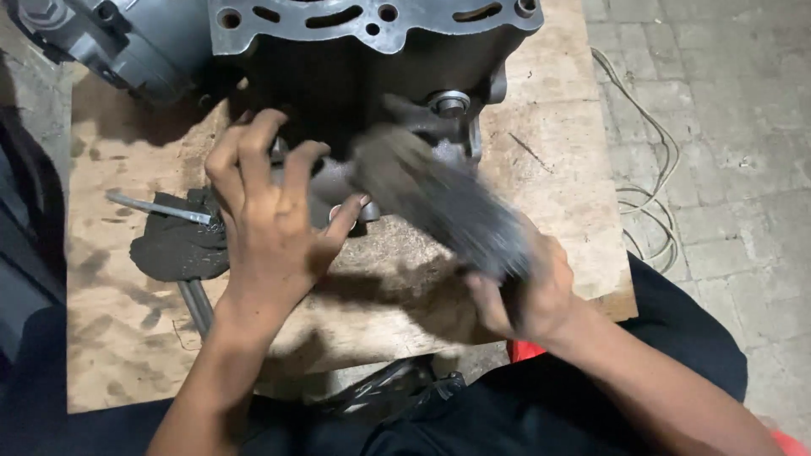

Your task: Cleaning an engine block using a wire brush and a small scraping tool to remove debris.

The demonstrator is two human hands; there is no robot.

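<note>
Bracing engine block [372, 51] on wooden worktop [557, 169], left hand [270, 215] spreading open fingers against it for steadiness; right hand [528, 295] gripping blurred brush [439, 198], bristles meeting casting.

A single view is given, taken from a camera worn on the head and aimed steeply downward and slightly forward. The scene is seen from close above the wooden board [541, 169], which fills most of the frame. The far edge of the board is cut off at the top of the frame, where a grey metal engine block [372, 51] is only partly caught. Nearer than the board, the wearer's own forearms and dark-clothed lap are included at the bottom edge. To the right of the board, paved floor [726, 127] is shown.
</note>
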